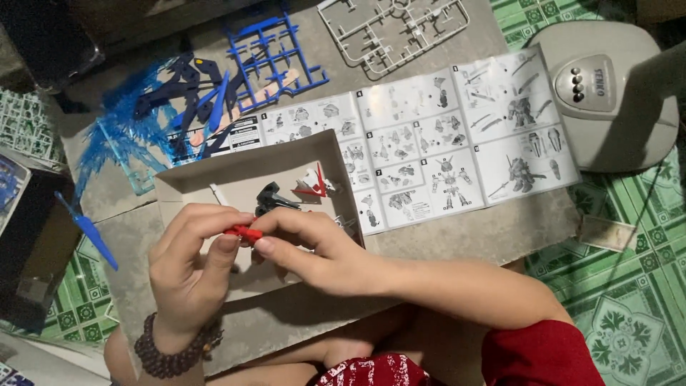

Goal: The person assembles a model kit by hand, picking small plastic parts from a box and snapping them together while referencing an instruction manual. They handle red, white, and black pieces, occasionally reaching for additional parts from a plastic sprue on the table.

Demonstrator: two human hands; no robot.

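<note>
Small red part (245,232) was pinched between both grips, left hand (189,268) and right hand (314,246) closed on it, long axis running left-right, just above the near edge of the shallow cardboard tray (214,179). Fold-out instruction sheet (429,136), white with grey diagrams, lay farther right; blue sprue (275,61) far left.

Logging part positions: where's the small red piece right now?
In the head view, lower left of centre: the small red piece is pinched between the fingertips of the left hand and right hand, above the shallow cardboard tray, just below the dark part inside it.
</note>
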